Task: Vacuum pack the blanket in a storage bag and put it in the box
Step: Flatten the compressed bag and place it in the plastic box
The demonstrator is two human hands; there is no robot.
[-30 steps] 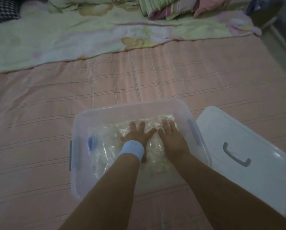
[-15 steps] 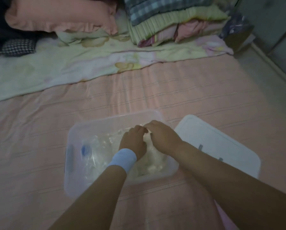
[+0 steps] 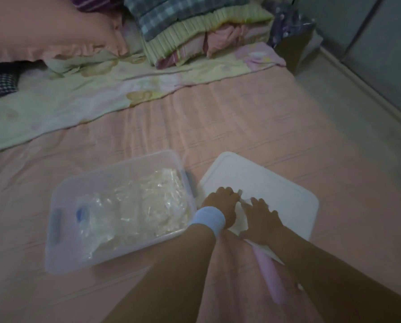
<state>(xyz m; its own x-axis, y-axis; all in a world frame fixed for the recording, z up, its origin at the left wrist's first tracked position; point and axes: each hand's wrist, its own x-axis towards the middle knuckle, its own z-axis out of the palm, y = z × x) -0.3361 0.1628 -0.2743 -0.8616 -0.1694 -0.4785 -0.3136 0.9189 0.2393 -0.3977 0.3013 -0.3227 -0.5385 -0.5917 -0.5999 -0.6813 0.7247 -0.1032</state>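
The clear plastic box [image 3: 122, 162] stands on the bed with the vacuum-packed blanket in its storage bag [image 3: 148, 206] lying flat inside, the bag's blue valve [image 3: 79, 214] at the left end. To the right of the box lies its white lid [image 3: 278, 190]. My left hand [image 3: 219, 202], with a white wristband, curls its fingers at the grey handle in the middle of the lid. My right hand [image 3: 262, 220] rests on the lid beside it with fingers spread and the thumb at the lid's near edge.
A pink tube [image 3: 268, 276] lies on the pink sheet [image 3: 241, 127] under my right forearm. A pale floral cover [image 3: 78, 94], a pink pillow [image 3: 43, 31] and folded blankets [image 3: 195, 31] fill the far side. The bed's edge and the floor [image 3: 358, 108] are at right.
Both hands have left the packed blanket in the box and moved right onto the lid. My view has risen and shifted right.
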